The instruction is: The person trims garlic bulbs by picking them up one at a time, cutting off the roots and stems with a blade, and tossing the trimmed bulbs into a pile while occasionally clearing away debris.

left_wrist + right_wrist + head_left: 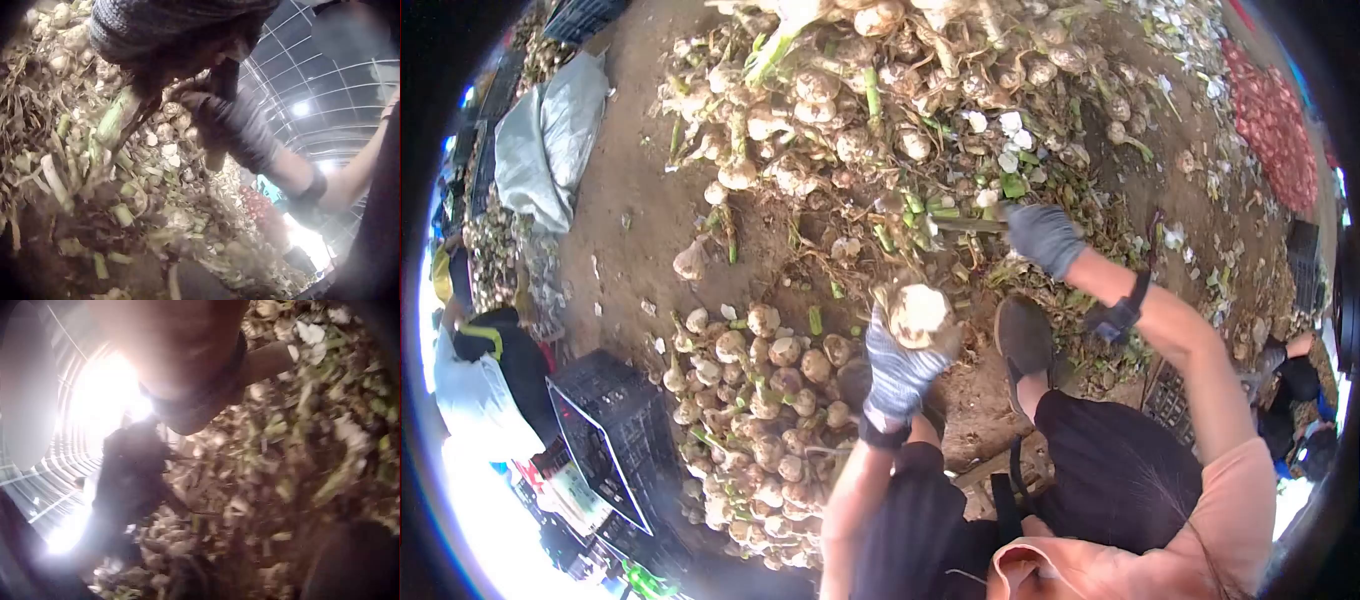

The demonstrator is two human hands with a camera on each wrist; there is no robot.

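A large pale garlic bulb [921, 316], cut side up, sits in the grip of my left hand [900, 370], which wears a striped grey glove. To the upper right, my right hand [1045, 240], in a darker grey glove, grips a knife whose blade [968, 226] points left over the trimmings. The end of the knife's handle [270, 362] sticks out from the fist in the right wrist view. In the left wrist view my left glove [144, 31] fills the top, with the right glove [234, 125] close behind it.
Untrimmed garlic with stalks [850, 140] is heaped ahead. Trimmed bulbs [775, 400] pile up at left, beside a black crate [615, 430]. Cut stalks and leaves [1090, 330] litter the ground near my shoe [1022, 335]. Red mesh sacks [1270, 130] lie at far right.
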